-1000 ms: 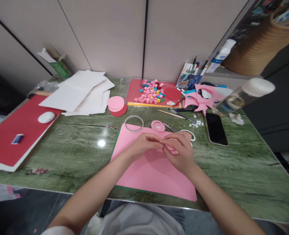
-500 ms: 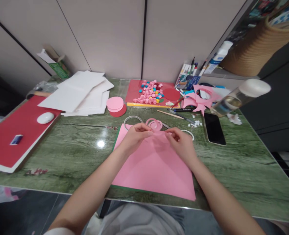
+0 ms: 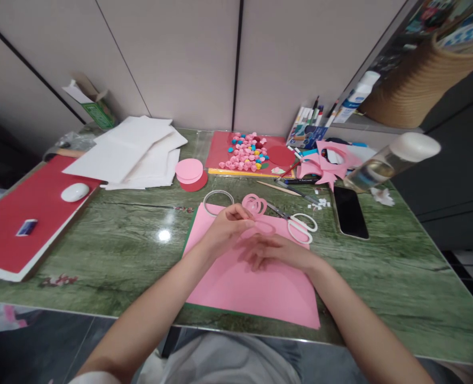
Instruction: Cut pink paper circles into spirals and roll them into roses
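Observation:
Over a stack of pink paper sheets (image 3: pixel 220 282), my left hand (image 3: pixel 232 224) pinches a thin pink paper loop (image 3: pixel 266 226) between thumb and fingers. My right hand (image 3: pixel 272 250) is just below and to the right of the loop, fingers apart and a little blurred, holding nothing that I can see. Beyond the hands, pink paper rings (image 3: pixel 254 204) lie at the sheets' far edge. White-handled scissors (image 3: pixel 300 229) rest on the sheets' right corner, and a roll of clear tape (image 3: pixel 218 193) sits at the far left corner.
Pink and red paper circles (image 3: pixel 189 170) lie left of a red pack (image 3: pixel 220 152) bearing small coloured paper pieces (image 3: pixel 246 152). To the right are pink offcuts (image 3: pixel 324 160), a phone (image 3: pixel 351 212) and a bottle (image 3: pixel 384 162). White sheets (image 3: pixel 120 149) and a red board (image 3: pixel 28 213) occupy the left.
My right hand has let go of the pink paper and moved down and left, its fingers spreading. The scissors behind it now show. My left hand keeps its pinch.

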`<state>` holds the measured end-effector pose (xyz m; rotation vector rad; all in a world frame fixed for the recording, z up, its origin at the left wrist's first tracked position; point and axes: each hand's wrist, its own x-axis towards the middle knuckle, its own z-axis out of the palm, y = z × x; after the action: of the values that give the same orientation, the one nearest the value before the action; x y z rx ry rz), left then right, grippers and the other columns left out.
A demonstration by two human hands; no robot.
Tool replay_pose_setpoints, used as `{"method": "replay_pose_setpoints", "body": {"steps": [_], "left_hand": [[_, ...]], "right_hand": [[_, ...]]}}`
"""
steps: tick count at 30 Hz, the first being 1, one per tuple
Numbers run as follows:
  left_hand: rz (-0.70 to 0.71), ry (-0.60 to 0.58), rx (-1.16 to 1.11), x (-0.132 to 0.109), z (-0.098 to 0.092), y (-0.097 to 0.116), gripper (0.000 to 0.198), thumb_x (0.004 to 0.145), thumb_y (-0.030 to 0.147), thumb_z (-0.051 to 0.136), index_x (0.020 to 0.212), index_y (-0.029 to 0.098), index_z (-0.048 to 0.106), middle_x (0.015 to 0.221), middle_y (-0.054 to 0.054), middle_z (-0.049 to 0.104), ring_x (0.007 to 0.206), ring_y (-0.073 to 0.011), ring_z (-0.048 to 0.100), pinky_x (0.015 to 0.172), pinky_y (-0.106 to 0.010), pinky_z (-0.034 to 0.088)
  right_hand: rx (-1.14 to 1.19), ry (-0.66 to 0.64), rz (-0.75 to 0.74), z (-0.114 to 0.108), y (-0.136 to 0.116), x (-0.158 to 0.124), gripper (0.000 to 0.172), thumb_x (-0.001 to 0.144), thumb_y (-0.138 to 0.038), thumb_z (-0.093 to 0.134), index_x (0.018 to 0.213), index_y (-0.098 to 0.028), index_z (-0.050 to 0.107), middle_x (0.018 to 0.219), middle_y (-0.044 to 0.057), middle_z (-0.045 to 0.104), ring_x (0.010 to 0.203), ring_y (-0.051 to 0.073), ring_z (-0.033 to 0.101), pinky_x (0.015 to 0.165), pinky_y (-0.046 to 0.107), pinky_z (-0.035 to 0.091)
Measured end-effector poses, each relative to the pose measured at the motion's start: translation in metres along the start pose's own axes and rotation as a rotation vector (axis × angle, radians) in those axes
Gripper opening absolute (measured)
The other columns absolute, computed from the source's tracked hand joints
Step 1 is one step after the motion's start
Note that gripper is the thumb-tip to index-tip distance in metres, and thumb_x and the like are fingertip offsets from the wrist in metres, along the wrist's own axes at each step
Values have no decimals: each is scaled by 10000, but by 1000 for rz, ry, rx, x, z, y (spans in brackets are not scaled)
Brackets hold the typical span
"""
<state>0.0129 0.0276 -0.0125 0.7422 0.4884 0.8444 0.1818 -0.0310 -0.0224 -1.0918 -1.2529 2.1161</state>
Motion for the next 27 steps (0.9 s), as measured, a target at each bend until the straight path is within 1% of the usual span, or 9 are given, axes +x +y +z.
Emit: {"method": "replay_pose_setpoints", "body": {"steps": [4, 6, 11, 16, 18, 21, 23, 25, 27], "left_hand": [[-39, -21, 27, -2, 3, -1, 217, 575, 138, 732, 609, 137, 517, 648, 27, 581, 599, -79, 554, 604, -224, 400], [-31, -27, 45, -2, 5, 0, 224, 578, 138, 733, 608, 138, 511, 634, 31, 579, 597, -74, 556, 603, -216, 398], [-6, 40, 107, 0, 7, 2, 248, 555, 154, 744, 587, 136, 499, 605, 36, 567, 579, -60, 529, 588, -196, 386], [3, 145, 112, 2, 6, 0, 258, 518, 167, 750, 577, 133, 501, 580, 44, 546, 534, -39, 467, 536, -179, 332], [-6, 180, 116, 2, 6, -1, 255, 520, 171, 745, 574, 133, 499, 565, 49, 531, 515, -33, 443, 518, -177, 308], [-6, 204, 106, 1, 8, -2, 249, 521, 158, 739, 567, 135, 495, 556, 53, 523, 520, -33, 442, 525, -176, 310], [17, 206, 90, 1, 9, -2, 252, 516, 146, 739, 558, 136, 490, 572, 49, 532, 559, -41, 469, 555, -177, 333], [37, 209, 83, 1, 10, -2, 259, 513, 145, 741, 550, 136, 485, 603, 41, 550, 601, -51, 491, 581, -181, 351], [42, 223, 87, 1, 10, -3, 260, 514, 153, 743, 558, 139, 487, 616, 39, 557, 608, -55, 495, 587, -186, 358]], "right_hand": [[197, 116, -112, -3, -1, 1, 625, 746, -204, 570, 1311, -283, 315, 1052, 65, 647, 857, 172, 656, 798, 361, 487], [233, 166, -177, -6, -4, -1, 677, 743, -173, 534, 1344, -311, 254, 1135, 61, 609, 937, 176, 633, 862, 387, 459], [134, 230, -377, -8, -11, -4, 732, 697, -95, 423, 1365, -303, 210, 1330, 69, 456, 1127, 189, 522, 905, 427, 433], [-190, 574, -573, -14, -12, -10, 719, 706, -33, 328, 1374, -269, 205, 1313, 99, 471, 1071, 197, 560, 795, 417, 490], [-266, 663, -628, -17, -15, -18, 690, 738, -32, 295, 1372, -288, 205, 1323, 90, 461, 1075, 198, 559, 800, 426, 487], [-307, 714, -730, -19, -19, -28, 593, 785, -78, 301, 1332, -304, 291, 1299, 78, 489, 1072, 218, 564, 815, 447, 478], [-390, 780, -735, -18, -20, -30, 498, 817, -142, 355, 1290, -298, 369, 1266, 76, 521, 1047, 233, 577, 803, 436, 481], [-575, 934, -649, -18, -18, -29, 422, 843, -221, 400, 1260, -281, 426, 1166, 79, 592, 969, 229, 609, 756, 392, 488], [-833, 1077, -494, -19, -15, -25, 403, 850, -287, 425, 1251, -265, 455, 891, 56, 679, 764, 204, 641, 641, 331, 479]]}}
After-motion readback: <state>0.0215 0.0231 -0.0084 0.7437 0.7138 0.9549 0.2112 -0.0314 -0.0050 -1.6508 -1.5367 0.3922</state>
